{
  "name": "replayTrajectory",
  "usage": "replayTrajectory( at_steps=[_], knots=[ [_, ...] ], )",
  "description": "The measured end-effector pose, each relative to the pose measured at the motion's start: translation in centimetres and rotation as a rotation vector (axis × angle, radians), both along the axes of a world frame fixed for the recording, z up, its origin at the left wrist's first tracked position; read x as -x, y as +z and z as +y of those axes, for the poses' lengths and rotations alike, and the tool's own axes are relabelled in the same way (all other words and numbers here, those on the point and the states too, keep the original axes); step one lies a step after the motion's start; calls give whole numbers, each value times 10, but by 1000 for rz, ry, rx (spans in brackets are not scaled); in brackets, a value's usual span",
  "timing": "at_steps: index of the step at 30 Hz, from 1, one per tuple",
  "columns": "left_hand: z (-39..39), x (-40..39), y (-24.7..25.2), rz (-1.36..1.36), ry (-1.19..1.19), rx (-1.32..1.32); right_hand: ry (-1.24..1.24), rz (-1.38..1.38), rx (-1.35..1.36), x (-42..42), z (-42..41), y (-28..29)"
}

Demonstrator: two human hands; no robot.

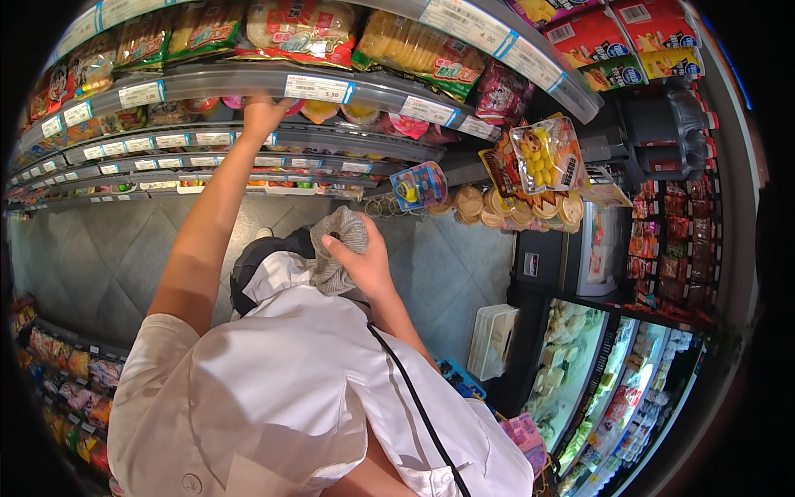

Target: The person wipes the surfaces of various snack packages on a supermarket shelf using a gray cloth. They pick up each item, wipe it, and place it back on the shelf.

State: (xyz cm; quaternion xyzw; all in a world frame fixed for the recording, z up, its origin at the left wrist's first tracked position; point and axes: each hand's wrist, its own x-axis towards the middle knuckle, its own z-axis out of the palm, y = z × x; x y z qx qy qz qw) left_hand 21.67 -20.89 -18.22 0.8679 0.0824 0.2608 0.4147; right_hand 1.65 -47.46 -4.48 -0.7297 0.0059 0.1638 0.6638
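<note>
My left hand [263,117] reaches in beneath a shelf's front edge, beside a price tag [320,89]. Its fingers are mostly hidden by that edge, so whether it grips anything cannot be told. Close to its thumb is a pink-rimmed cup [296,107], with a yellow-topped cup [321,110] further right on the same shelf. In front of my body, my right hand [366,258] grasps a bunched grey cloth [338,251], the thumb pressed over its folds. Large plastic-wrapped snack packs [300,31] sit on the shelf above my left hand.
Hanging snack packets [546,155] and a blue toy pack [419,186] jut out at the right, above round wooden-looking lids [469,202]. A lit refrigerated case [568,366] stands at lower right. Another stocked rack [68,379] is at lower left. Grey tiles [155,248] cover the floor.
</note>
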Motion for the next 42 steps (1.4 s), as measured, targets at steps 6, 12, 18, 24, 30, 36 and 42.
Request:
replayTrajectory(
  at_steps=[6, 12, 18, 24, 30, 36, 42],
  knots=[
    [-2, -2, 7, 62, -94, 81, 14, 9, 2, -1, 2, 3],
    [-9, -8, 8, -73, -116, 46, 15, 6, 25, 0, 0, 3],
    [-19, -8, 4, -113, -168, 312, 0, -14, 39, 1, -3, 1],
    [-22, 1, 15, -49, -122, 172, -23, 18, 29, 2, -2, 2],
    [-3, -12, 5, 6, -81, 83, 0, -7, 48, -1, -2, 3],
    [4, -8, 11, 67, -177, 186, -6, -1, 9, -2, -1, -1],
    [1, 0, 25, 24, -258, 326, 8, 15, -8, -4, 2, -2]
  ],
)
